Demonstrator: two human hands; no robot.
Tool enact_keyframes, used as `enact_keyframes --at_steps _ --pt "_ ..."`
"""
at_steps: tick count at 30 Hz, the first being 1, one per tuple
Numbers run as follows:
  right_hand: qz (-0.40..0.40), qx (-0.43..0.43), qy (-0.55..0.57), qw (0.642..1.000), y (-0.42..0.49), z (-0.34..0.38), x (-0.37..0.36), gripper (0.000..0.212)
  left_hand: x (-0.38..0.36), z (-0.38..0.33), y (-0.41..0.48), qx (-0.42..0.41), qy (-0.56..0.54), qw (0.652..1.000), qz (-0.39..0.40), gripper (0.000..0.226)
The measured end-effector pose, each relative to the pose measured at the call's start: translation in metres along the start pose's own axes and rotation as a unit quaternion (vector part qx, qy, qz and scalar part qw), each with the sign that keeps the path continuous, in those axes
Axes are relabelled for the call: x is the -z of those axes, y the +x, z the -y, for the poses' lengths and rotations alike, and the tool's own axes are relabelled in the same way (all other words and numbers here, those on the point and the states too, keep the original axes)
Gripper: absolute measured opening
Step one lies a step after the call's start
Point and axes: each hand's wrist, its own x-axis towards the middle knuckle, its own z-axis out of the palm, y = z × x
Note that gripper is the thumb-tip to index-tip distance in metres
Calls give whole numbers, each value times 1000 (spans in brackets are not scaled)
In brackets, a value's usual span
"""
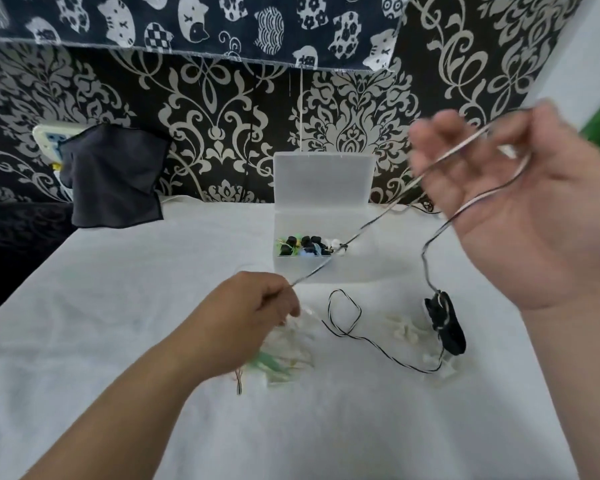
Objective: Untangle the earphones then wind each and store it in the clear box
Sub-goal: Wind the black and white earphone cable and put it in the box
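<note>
A black-and-white striped earphone cable (343,247) stretches taut between my two hands. My left hand (257,313) pinches its lower end just above the white cloth. My right hand (520,202) is raised at the right with its palm towards me, fingers spread, and the cable is looped around them. From that hand the cable drops to a black earpiece (444,320) and a loose loop (345,313) on the cloth. The clear box (323,271) stands with its lid up behind the cable, holding several wound earphones (305,245).
White and green earphones (278,362) lie tangled under my left hand, and more white ones (406,330) by the black earpiece. A dark cloth (115,178) hangs over a socket at the back left. The patterned wall rises right behind the box.
</note>
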Motion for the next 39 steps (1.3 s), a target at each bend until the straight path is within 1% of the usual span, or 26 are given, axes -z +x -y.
enact_keyframes --at_steps 2,3,4,5,7,8,9,10,13,15,16,18,21,23,24,25,27,28,30,31,32,33,35,36,37,39 --pt "-9 33 87 996 4 12 13 40 8 7 2 25 45 998 -43 29" --pt "-3 32 114 993 6 17 19 42 12 10 2 33 59 995 -69 31" --pt "-7 26 108 994 7 20 24 42 14 11 2 37 41 994 -95 33" --pt "-24 12 70 997 7 22 26 40 15 10 2 38 -6 993 -109 34" --pt "-61 -40 -58 996 4 19 25 36 14 3 1 27 -108 987 -117 32" --pt "-60 -73 -115 989 1 15 21 34 12 -1 0 8 -139 984 -111 27" --pt "-43 -104 -165 980 -3 9 16 34 10 -4 -1 -18 -159 981 -105 18" --pt "-20 -127 -216 968 -5 3 13 34 7 -8 -2 -39 -171 980 -98 17" --pt "48 -162 -369 914 -12 -15 7 32 2 -16 -3 -88 -193 976 -42 62" --pt "90 -173 -420 886 -14 -23 4 35 0 -20 -5 -109 -217 970 9 74" --pt "108 -175 -431 879 -14 -25 2 36 -3 -21 -6 -112 -216 969 32 75" --pt "136 -180 -427 876 -14 -27 0 36 -6 -22 -8 -103 -198 973 58 60" --pt "131 -194 -395 888 -15 -24 -3 34 -7 -20 -7 -54 -192 979 44 19" --pt "91 -212 -411 882 -14 -21 -1 39 -8 -15 -5 -20 -118 992 40 16" --pt "69 -215 -455 862 -12 -20 2 44 -9 -12 -5 -4 -54 997 46 14" --pt "51 -213 -529 820 -10 -21 7 50 -10 -8 -5 7 15 999 50 11" --pt "47 -223 -684 693 -7 -24 21 59 -12 -1 -6 23 127 990 57 18" --pt "54 -244 -728 638 -6 -28 29 56 -13 2 -6 33 164 983 70 23" --pt "84 -292 -776 553 -5 -42 44 37 -12 5 -7 54 204 972 102 31" --pt "90 -300 -794 520 -5 -52 48 27 -11 5 -8 66 213 968 116 34" --pt "87 -293 -807 505 -6 -63 51 24 -11 6 -8 77 221 964 126 37" --pt "80 -266 -812 514 -5 -75 52 22 -11 7 -8 83 227 962 129 39" --pt "71 -209 -791 571 -6 -98 44 11 -10 9 -8 89 225 963 123 39" --pt "74 -192 -780 592 -8 -111 41 10 -10 8 -8 88 219 965 117 37" --pt "83 -176 -777 599 -10 -125 40 12 -10 8 -7 85 217 966 110 35" --pt "95 -144 -796 580 -15 -154 43 13 -10 9 -5 76 224 967 100 32"
